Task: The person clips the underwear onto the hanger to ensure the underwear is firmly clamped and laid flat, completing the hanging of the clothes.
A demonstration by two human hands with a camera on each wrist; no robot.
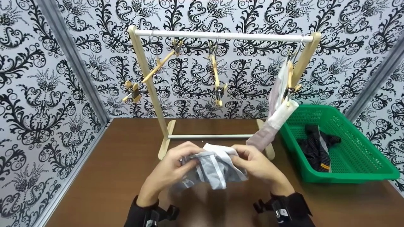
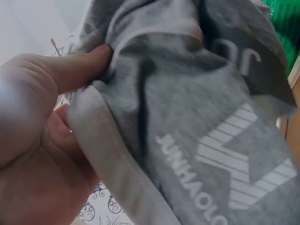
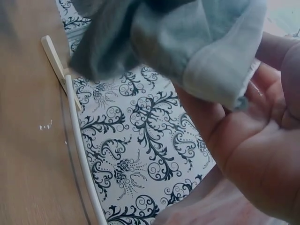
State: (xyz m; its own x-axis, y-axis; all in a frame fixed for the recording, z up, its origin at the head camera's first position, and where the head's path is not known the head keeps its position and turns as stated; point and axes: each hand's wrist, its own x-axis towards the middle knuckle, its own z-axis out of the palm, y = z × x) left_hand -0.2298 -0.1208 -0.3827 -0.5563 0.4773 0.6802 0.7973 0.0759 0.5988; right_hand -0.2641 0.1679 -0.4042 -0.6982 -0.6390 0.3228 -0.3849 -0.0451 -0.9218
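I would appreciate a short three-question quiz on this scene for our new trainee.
1. True or false: the left hand and the right hand both hold the grey garment.

2. Which one carries the pale clothing?
A: the left hanger
B: the middle hanger
C: the right hanger

3. Fill in the colour: the dark clothing lies in a ____ basket.

Key: 1. True; 2. C; 3. green.
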